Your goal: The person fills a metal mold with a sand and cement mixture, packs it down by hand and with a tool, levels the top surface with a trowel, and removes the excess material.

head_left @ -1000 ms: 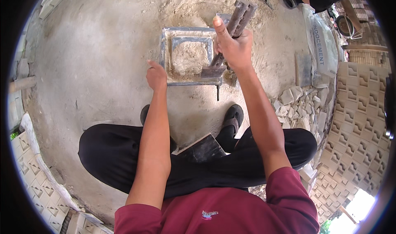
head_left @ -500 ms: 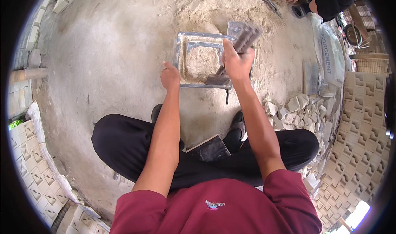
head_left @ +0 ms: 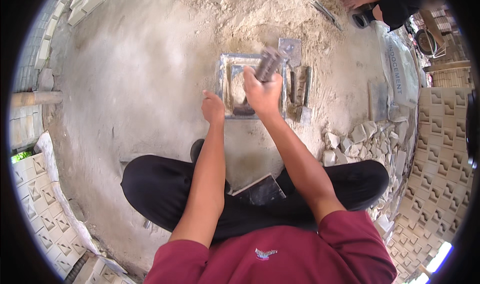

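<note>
Over on the far right, a long white sack (head_left: 397,71) with dark printed lettering lies slumped on the sandy ground (head_left: 125,84), just beyond a heap of broken pale block pieces (head_left: 360,139). Stacks of pale patterned cast blocks (head_left: 445,149) line the right edge, and more of them (head_left: 40,194) edge the near left.

Centre scene, a square metal mould (head_left: 252,86) sits flat on the ground, its frame grey and dusty, with sandy mix packed inside. The right hand (head_left: 262,91) is wrapped in a fist around a ridged grey metal tamper (head_left: 269,65), which looks blurred and stands over the mould's middle. The left hand (head_left: 213,107) rests loosely curled at the mould's near-left corner, touching its rim; it holds nothing. Just right of the mould lie narrow metal insert pieces (head_left: 300,86) and a flat square plate (head_left: 290,48). Another person (head_left: 385,1) crouches at the far right.
</note>
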